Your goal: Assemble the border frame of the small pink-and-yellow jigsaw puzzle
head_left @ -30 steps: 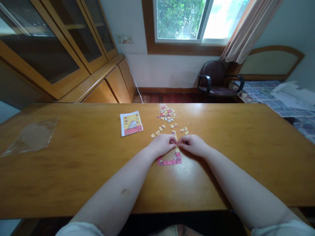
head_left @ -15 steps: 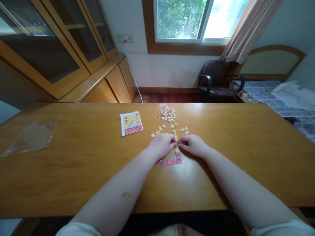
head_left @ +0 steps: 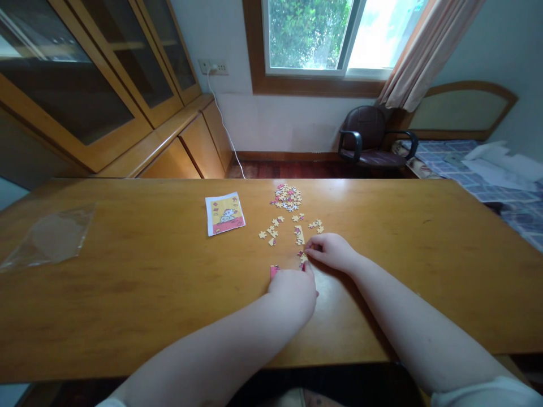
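Observation:
My left hand [head_left: 293, 291] lies over the pink joined puzzle section [head_left: 274, 272], its fingers curled at the right edge and covering most of it. Just above, my right hand [head_left: 333, 251] is closed in a pinch on a small yellow puzzle piece [head_left: 304, 257] at the top of that section's right side. Slightly farther up is a separate yellow joined strip [head_left: 299, 234]. Loose yellow pieces [head_left: 272, 232] are scattered to its left, and a few more pieces [head_left: 317, 225] lie to its right.
A heap of puzzle pieces [head_left: 288, 198] sits near the far edge of the wooden table [head_left: 148, 305]. Left of it lies a picture sheet [head_left: 225, 213] with a white animal on yellow and pink. A clear plastic bag [head_left: 51, 234] rests at the far left.
My left hand has moved down toward me, from beside the yellow strip onto the pink section. A loose piece now shows left of the strip. My right hand has stayed nearly in place.

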Motion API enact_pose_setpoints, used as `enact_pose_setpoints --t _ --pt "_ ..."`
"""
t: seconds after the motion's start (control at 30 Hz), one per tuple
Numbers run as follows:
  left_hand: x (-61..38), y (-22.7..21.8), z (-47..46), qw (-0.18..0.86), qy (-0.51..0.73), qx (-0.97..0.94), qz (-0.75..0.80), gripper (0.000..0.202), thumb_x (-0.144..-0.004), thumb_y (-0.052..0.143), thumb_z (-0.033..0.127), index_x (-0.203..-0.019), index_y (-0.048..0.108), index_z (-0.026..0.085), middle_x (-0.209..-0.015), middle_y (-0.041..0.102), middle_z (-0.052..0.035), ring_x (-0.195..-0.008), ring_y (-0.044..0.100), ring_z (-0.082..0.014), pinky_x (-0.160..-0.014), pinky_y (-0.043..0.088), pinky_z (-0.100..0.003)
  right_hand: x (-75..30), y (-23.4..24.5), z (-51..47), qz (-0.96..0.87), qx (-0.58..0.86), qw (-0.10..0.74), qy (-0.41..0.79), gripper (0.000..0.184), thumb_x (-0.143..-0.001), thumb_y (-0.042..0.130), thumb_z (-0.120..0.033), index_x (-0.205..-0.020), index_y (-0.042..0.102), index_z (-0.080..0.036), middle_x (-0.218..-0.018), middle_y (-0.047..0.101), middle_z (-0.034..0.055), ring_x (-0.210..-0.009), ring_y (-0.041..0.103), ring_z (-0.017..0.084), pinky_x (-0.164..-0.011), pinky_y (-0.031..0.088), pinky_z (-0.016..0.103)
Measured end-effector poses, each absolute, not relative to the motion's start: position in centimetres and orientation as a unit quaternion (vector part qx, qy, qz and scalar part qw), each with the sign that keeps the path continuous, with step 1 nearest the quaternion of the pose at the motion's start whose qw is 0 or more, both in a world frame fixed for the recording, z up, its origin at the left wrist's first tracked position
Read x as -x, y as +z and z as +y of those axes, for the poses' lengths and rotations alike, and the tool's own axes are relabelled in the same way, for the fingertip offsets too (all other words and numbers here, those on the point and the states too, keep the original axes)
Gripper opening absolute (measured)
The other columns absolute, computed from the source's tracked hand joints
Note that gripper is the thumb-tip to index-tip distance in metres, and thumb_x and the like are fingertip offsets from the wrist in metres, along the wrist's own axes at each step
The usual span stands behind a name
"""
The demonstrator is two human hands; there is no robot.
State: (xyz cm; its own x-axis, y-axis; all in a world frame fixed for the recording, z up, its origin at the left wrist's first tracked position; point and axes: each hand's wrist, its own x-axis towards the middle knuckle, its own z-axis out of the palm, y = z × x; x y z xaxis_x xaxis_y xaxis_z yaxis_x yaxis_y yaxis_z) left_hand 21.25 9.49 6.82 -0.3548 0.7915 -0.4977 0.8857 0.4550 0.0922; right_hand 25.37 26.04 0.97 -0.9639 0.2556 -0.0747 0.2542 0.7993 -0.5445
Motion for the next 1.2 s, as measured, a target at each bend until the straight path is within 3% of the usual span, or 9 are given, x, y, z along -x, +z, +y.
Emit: enact_pose_setpoints --t 0.13,0.33,1.2 --pt "-21.07 6.60 9.76 0.254 -0.103 -0.512 0.814 0.070 -0.090 0.054 0.034 -0.149 0.028 0.006 -0.100 0.072 -0.0222 -0.092 0.070 -0.0336 -0.076 0.055 -0.042 -25.34 1.03 25.98 -0.950 0.135 0.004 0.281 0.015 -0.083 0.060 -0.032 -0.083 0.072 -0.023 -0.069 0.067 -0.0015 -0.062 0.055 0.011 -0.057 0.034 0.022" --pt "-21.22 6.57 9.89 0.254 -0.109 -0.516 0.811 0.068 -0.088 0.053 0.025 -0.148 0.029 0.004 -0.098 0.072 -0.0221 -0.089 0.070 -0.0328 -0.075 0.055 -0.044 -25.32 1.05 25.89 -0.950 0.141 0.004 0.279 0.014 -0.082 0.061 -0.032 -0.081 0.072 -0.023 -0.069 0.067 -0.0023 -0.061 0.055 0.011 -0.057 0.035 0.022" --pt "-21.16 6.65 9.98 0.265 -0.107 -0.516 0.808 0.067 -0.088 0.051 0.022 -0.148 0.028 0.004 -0.101 0.071 -0.0241 -0.090 0.070 -0.0330 -0.072 0.054 -0.043 -25.28 1.34 25.63 -0.947 0.155 0.003 0.281 0.012 -0.081 0.063 -0.031 -0.077 0.069 -0.022 -0.071 0.068 -0.0006 -0.063 0.056 0.012 -0.058 0.036 0.022"
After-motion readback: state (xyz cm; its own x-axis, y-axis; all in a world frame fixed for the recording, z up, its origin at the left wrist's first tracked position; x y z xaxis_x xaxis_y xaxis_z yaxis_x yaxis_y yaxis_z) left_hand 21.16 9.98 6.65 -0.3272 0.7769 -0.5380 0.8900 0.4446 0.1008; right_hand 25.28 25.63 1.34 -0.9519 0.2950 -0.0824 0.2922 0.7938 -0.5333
